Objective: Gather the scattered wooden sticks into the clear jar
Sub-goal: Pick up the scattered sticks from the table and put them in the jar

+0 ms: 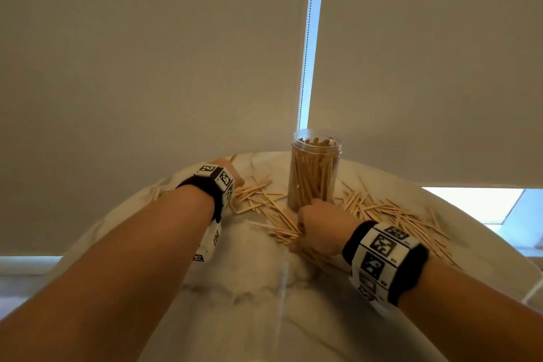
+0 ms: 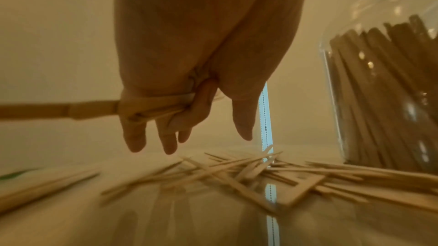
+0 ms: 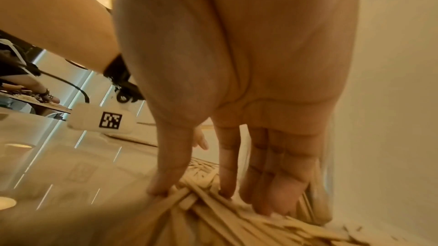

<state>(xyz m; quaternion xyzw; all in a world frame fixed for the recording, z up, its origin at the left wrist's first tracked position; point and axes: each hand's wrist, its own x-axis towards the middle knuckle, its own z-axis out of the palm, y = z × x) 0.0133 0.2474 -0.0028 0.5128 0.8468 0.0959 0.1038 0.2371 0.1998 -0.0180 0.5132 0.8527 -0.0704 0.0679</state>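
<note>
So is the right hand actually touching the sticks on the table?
Touching. The right wrist view shows the right hand with its fingertips pressed straight down onto the scattered sticks.

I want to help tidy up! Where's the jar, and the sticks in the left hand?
clear jar (image 1: 316,173), head view, on its side wall.
held sticks (image 2: 90,109), left wrist view, on the part jutting past the fingers.

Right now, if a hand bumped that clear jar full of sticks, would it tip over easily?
Probably somewhat. The clear jar is tall and narrow, so a knock near the rim could tip it. The sticks packed inside likely add weight low down, which should steady it. It stands on a glossy table, so it may slide first; the right hand works close by.
</note>
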